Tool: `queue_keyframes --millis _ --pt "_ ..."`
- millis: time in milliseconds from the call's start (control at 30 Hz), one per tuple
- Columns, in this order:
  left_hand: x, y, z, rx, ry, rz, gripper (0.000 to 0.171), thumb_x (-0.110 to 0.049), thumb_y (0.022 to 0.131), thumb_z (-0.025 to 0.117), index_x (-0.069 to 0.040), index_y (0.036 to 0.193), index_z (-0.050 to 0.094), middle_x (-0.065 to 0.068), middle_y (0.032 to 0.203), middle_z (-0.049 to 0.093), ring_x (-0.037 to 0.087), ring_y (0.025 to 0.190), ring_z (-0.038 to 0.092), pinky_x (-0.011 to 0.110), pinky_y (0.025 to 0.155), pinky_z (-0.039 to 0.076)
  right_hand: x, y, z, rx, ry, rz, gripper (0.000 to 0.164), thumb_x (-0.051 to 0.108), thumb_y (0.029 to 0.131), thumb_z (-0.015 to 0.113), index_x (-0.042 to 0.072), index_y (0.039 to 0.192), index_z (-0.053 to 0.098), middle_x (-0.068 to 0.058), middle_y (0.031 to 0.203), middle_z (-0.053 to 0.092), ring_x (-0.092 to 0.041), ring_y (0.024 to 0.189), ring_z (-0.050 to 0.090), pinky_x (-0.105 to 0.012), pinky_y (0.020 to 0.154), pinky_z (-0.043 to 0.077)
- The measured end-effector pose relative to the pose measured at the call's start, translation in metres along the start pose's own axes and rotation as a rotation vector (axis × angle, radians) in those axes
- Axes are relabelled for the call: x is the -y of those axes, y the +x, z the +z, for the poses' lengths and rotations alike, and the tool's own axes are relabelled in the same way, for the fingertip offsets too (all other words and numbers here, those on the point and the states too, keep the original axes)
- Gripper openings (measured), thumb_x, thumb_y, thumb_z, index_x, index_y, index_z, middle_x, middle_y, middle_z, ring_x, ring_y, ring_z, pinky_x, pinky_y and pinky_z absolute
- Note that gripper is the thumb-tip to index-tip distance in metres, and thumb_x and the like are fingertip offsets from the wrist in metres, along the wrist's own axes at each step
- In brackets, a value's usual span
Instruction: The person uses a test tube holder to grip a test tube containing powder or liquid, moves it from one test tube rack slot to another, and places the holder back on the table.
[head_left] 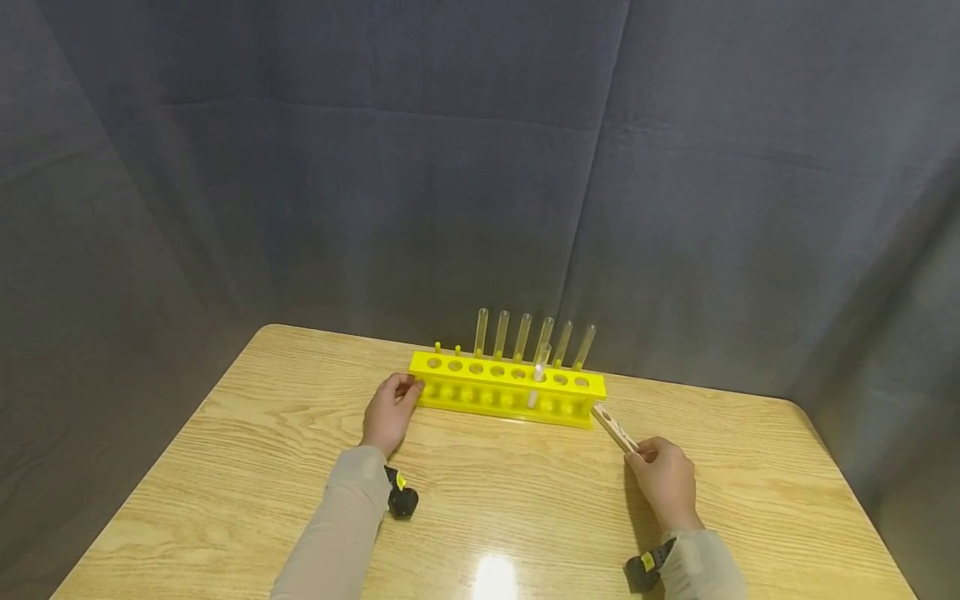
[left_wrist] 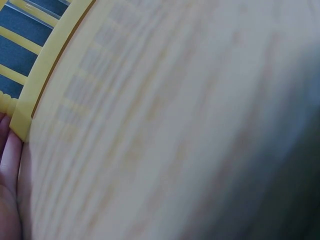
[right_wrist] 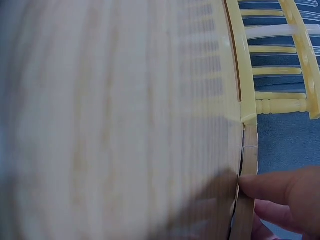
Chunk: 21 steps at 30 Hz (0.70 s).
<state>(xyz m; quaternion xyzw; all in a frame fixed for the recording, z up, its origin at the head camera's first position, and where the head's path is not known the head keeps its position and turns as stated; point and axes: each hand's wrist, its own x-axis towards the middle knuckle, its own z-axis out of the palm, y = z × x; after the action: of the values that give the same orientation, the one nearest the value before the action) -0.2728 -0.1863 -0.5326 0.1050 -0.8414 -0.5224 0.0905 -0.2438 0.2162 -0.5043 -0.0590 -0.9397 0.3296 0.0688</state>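
Observation:
A yellow test tube rack [head_left: 502, 410] stands toward the back of the table in the head view. One test tube [head_left: 538, 367] with white content sits in a hole of its front row. My left hand [head_left: 392, 410] holds the rack's left end; in the left wrist view, only part of its fingers [left_wrist: 9, 162] shows beside the yellow base [left_wrist: 47, 70]. My right hand [head_left: 666, 479] pinches a wooden test tube clamp [head_left: 615, 427], whose far tip is near the rack's right end. In the right wrist view the thumb or finger presses on the clamp's wood [right_wrist: 247, 165].
Several clear, upturned test tubes [head_left: 522, 335] stand on pegs along the rack's back, and two pegs [head_left: 438, 347] at the left are bare. The wooden table [head_left: 480, 492] reaches back to a grey curtain [head_left: 450, 192].

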Motion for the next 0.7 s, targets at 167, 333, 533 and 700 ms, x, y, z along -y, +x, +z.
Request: queue_keyframes --millis 167,333,533,700 --pt "0.001 0.0 0.002 0.019 -0.007 0.008 0.037 -0.038 0.106 0.054 -0.008 0.125 0.061 0.013 0.136 0.057 0.031 0.128 0.054 0.054 0.11 0.039 0.0 -0.002 -0.002 0.002 -0.025 -0.01 0.022 0.006 0.089 0.072 -0.011 0.102 0.067 -0.023 0.088 0.069 -0.032 0.077 0.063 -0.037 0.06 0.048" --pt "0.001 0.003 0.001 0.042 -0.029 0.013 0.037 -0.037 0.106 0.053 -0.007 0.127 0.061 0.015 0.137 0.056 0.032 0.128 0.053 0.054 0.11 0.04 0.002 -0.001 -0.004 0.005 -0.036 -0.025 0.023 0.005 0.088 0.071 -0.013 0.102 0.066 -0.026 0.09 0.07 -0.034 0.078 0.065 -0.043 0.064 0.052" --pt "0.004 0.009 -0.006 0.076 -0.08 0.018 0.038 -0.034 0.106 0.053 -0.005 0.128 0.059 0.016 0.138 0.057 0.033 0.127 0.053 0.052 0.109 0.041 0.004 0.007 -0.001 0.035 -0.041 -0.061 0.026 0.005 0.087 0.069 -0.015 0.102 0.064 -0.026 0.09 0.069 -0.034 0.078 0.064 -0.044 0.066 0.054" --pt "0.011 0.012 -0.018 0.13 -0.139 -0.01 0.04 -0.029 0.108 0.05 -0.001 0.137 0.057 0.018 0.142 0.055 0.034 0.13 0.05 0.05 0.111 0.039 0.002 0.014 0.006 0.106 -0.041 -0.082 0.027 0.007 0.089 0.07 -0.015 0.103 0.061 -0.025 0.091 0.069 -0.027 0.073 0.062 -0.038 0.062 0.053"
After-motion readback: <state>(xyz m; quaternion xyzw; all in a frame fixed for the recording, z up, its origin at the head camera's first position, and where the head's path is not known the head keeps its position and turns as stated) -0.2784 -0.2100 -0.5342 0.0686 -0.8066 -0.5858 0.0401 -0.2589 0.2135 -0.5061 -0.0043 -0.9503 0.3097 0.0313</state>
